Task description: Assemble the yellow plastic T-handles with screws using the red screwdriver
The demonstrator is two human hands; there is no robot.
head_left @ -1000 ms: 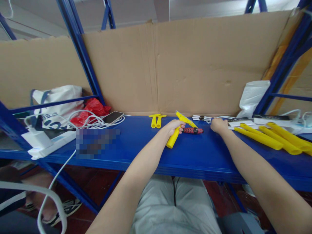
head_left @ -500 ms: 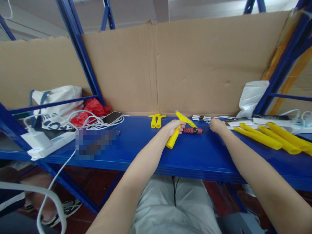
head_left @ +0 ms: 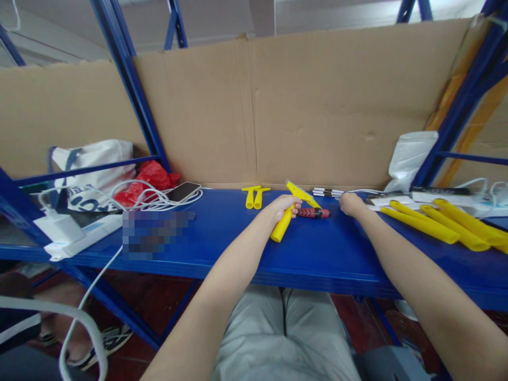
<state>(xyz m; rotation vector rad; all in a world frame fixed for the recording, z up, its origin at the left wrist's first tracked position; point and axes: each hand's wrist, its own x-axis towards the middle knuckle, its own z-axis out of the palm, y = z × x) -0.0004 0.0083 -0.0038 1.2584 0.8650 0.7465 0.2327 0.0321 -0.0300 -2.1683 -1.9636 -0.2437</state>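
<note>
My left hand (head_left: pixel 286 206) is wrapped round the tubular handle of a yellow T-shaped scraper (head_left: pixel 280 227), its head pointing away from me and tilted to the right. Along the head runs a pale, shiny strip. Just beyond my fingers lies a red-and-black screwdriver handle (head_left: pixel 315 212), partly hidden by the scraper and hand. My right hand (head_left: pixel 352 204) rests low on the tabletop to the right, fingers curled together beside some tiny shiny pieces; what it pinches, if anything, is hidden. Two smaller yellow T-shaped pieces (head_left: pixel 254 197) lie near the cardboard.
Several yellow tubes (head_left: pixel 456 225) lie at the right of the blue table (head_left: pixel 222 233). White packs with black bands (head_left: pixel 327 192) sit at the back, near a white pouch (head_left: pixel 410 159). On the left are cables, a phone (head_left: pixel 184 192) and a power strip (head_left: pixel 85 238). Cardboard (head_left: pixel 317 106) walls the back.
My right hand has shifted very slightly, staying at the same spot on the table. The left hand and the scraper have hardly moved.
</note>
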